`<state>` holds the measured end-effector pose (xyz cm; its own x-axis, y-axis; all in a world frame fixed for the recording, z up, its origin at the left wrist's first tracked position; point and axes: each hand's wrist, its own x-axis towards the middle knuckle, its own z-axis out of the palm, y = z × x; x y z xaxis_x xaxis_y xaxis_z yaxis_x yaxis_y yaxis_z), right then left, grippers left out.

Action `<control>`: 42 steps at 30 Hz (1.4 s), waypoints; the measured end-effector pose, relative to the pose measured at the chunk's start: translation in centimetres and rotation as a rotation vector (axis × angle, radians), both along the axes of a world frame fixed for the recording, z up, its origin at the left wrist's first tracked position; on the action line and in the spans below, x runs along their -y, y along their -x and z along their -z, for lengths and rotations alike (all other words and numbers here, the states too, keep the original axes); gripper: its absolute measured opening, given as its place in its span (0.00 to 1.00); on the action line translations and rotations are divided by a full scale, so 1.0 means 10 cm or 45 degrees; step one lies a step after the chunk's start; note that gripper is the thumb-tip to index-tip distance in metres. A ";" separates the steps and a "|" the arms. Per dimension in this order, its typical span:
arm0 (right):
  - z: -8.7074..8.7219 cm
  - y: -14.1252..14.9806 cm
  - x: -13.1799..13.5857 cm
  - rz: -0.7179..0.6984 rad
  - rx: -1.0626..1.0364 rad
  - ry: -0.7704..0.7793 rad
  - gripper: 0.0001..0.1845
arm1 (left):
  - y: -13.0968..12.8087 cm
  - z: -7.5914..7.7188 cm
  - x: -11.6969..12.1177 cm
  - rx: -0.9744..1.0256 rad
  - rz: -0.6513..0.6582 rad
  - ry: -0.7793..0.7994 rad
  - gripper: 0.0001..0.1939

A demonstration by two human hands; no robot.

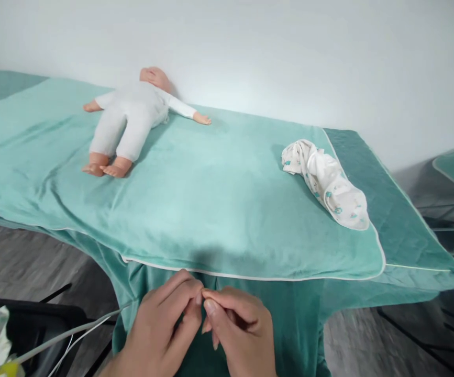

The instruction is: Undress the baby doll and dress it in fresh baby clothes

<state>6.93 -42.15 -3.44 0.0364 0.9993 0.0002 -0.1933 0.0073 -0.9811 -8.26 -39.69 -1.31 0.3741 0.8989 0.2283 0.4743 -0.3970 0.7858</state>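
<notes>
Pressing thumb and forefinger together, the right grip (248,332) meets the left grip (159,319), whose thumb closes against its curled fingers; whether anything thin lies between the tips cannot be told. Both are just before the near edge of a mint-green blanket (219,199), plush, softly wrinkled and bordered with narrow white piping (250,278). It covers most of a long padded worktop (395,209), whose darker teal cover looks quilted at the right end and falls below in velvety folds. Farther off, to the left, a baby doll (128,112) lies on its back on the blanket, arms out, its head, hands and feet smooth and peach, the rest white fabric. To the right, a white cloth (324,183) with small teal prints lies bunched lengthwise. Behind rises a plain pale wall (250,52); below spreads grey, wood-grained floor (65,262).
</notes>
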 end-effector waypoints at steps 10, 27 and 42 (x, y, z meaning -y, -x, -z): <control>-0.03 -0.40 -0.08 -0.087 0.494 -0.447 0.25 | -0.27 0.08 -0.08 0.238 -0.241 0.102 0.11; -0.38 -1.90 -0.90 0.425 1.034 -0.277 0.23 | -0.76 0.22 -0.72 0.672 -0.189 0.272 0.24; 0.01 -2.11 -2.15 0.618 1.727 -0.475 0.23 | -1.15 0.45 -1.57 0.660 0.234 0.542 0.12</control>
<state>28.06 -20.65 -3.53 0.1205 0.8248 0.5525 0.9384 0.0868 -0.3343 3.26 -23.99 -5.80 0.4667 0.8823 0.0605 -0.0499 -0.0420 0.9979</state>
